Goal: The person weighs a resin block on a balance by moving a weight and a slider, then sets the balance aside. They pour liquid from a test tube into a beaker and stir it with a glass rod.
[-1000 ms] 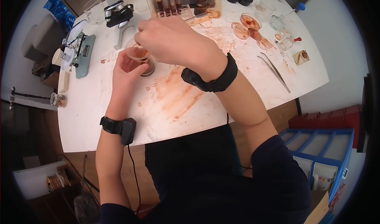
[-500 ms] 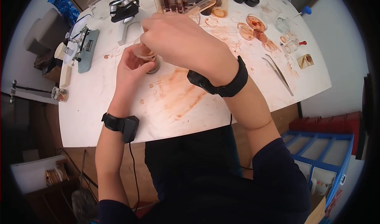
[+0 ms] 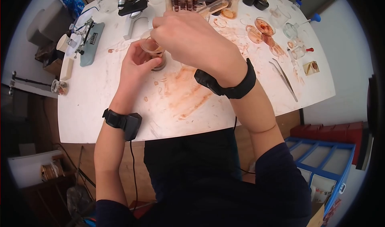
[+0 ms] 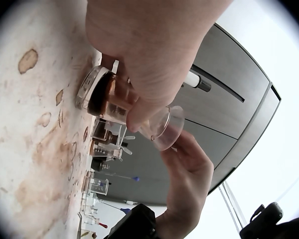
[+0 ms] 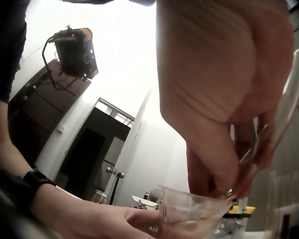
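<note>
My left hand [image 3: 134, 64] grips a clear glass cup [image 4: 120, 94] with a flared rim and dark red-brown liquid low in it. In the left wrist view the thumb lies across its side and its thick base is close over the table. Above the rim, my right hand [image 3: 192, 36] holds a clear test tube [image 3: 215, 8] with its fingers. The tube slants, its rounded end raised to the right, as the right wrist view also shows the tube [image 5: 293, 87]. Its mouth end is hidden behind the right hand in the head view; fingertips are right at the rim.
Behind the hands stand a rack of test tubes [image 3: 188, 1] with dark liquid, a flask [image 3: 231, 11] and a microscope [image 3: 132, 4]. A balance [image 3: 93, 42] is at left. Stained petri dishes [image 3: 264, 26], a beaker [image 3: 280, 16] and tweezers [image 3: 285, 81] lie right. Orange-brown stains mark the table [image 3: 192, 126].
The test tube's rounded end has risen relative to the flask behind it, so the tube tilts more. The glass cup stays in the left hand; the head view has shifted slightly.
</note>
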### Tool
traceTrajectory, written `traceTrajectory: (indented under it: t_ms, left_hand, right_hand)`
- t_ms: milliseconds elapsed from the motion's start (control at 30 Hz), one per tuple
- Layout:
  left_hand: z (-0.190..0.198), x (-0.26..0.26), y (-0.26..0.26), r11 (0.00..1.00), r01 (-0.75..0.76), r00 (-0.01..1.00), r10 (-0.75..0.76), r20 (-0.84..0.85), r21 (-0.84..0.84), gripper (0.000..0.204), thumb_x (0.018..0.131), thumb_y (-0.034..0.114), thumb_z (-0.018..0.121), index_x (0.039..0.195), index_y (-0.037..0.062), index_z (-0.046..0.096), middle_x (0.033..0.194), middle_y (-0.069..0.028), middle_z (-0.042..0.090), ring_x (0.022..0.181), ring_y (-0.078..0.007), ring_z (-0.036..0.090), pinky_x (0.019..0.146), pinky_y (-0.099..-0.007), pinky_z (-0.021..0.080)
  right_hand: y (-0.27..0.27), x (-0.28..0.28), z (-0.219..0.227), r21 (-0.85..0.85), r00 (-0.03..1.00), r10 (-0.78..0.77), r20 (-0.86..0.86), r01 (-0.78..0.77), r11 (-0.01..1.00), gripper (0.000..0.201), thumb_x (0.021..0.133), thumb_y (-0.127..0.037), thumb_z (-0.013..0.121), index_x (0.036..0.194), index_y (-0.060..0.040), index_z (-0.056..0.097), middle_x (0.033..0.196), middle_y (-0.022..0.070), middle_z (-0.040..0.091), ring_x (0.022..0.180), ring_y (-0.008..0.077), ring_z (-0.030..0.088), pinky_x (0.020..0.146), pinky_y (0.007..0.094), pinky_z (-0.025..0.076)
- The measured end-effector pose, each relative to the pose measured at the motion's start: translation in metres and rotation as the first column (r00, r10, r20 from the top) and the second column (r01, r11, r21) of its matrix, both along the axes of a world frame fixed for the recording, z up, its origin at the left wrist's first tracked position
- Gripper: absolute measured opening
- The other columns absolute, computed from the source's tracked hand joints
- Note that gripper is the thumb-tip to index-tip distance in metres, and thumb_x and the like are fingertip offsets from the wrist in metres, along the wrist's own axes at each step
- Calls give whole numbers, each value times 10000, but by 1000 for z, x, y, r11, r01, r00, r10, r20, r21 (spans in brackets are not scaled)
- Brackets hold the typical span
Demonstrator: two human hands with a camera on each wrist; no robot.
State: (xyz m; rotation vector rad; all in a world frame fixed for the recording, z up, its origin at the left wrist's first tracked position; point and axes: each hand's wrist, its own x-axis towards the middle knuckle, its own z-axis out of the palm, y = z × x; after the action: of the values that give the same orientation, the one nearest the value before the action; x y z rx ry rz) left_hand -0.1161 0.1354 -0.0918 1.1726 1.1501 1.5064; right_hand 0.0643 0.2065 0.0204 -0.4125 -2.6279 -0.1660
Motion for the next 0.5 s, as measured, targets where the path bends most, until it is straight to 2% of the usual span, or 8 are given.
traceTrajectory:
  t_ms: [100,300,400,500]
  left_hand:
    - [0,0,1,1000,4,1000,-4,2,-7,559,833,-36,762,1324,-2,497,1294,-108,615,1194,-190,607,1026,-340,494]
    - [3,2,-1,999,12,999,-14,-29,-46,557,829,-36,762,1321,-3,503,1285,-103,619,1179,-181,611,1023,-332,485]
    - [1,3,-1,999,27,1000,-27,-16,-40,559,826,-34,764,1320,-4,505,1279,-97,622,1171,-175,611,1010,-323,484]
    - [2,3,-1,999,28,999,-29,-31,-24,559,825,-35,765,1319,-2,508,1269,-92,628,1171,-172,610,1002,-316,482]
  right_hand:
    - [10,0,-8,177,966,139,-217,-101,979,30,677,-153,748,677,-142,721,667,82,650,668,267,680,570,365,502]
    - [3,4,-6,110,980,87,-177,-68,992,40,663,-117,758,679,-113,723,678,90,664,700,266,703,576,359,521]
    - [-7,9,6,-25,999,-4,-34,3,1000,31,741,-92,686,720,-70,695,813,112,637,854,310,668,724,396,537]
    - [0,5,-5,115,982,80,-170,-61,991,53,658,-107,766,704,-100,740,699,96,681,720,261,715,583,360,529]
